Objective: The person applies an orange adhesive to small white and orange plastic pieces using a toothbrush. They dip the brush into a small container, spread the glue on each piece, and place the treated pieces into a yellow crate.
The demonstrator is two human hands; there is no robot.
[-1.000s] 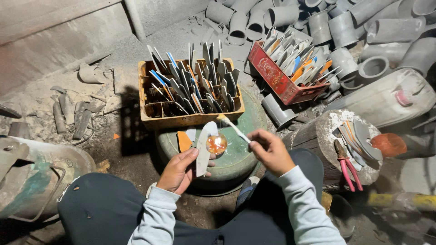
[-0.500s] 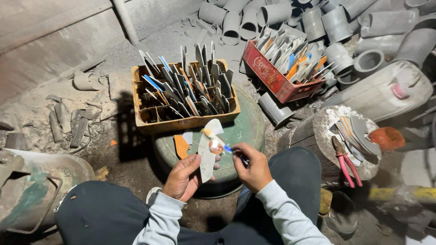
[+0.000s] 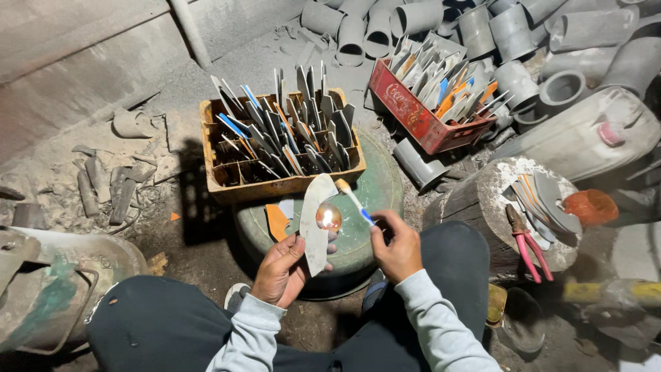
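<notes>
A wooden crate (image 3: pixel 275 180) of blades sits on the drum (image 3: pixel 372 200). Right of the drum stands a stump (image 3: pixel 475 207) bearing pliers (image 3: pixel 527 244); behind it, a second crate (image 3: pixel 420 117) and pipes (image 3: pixel 385 27).

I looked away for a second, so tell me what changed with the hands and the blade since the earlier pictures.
The right hand drew its thin stick back from the glowing spot, then brought the tip up beside it again. The left hand kept holding the curved metal blade upright over the green drum. The wooden crate of blades and the red crate stayed put.
</notes>
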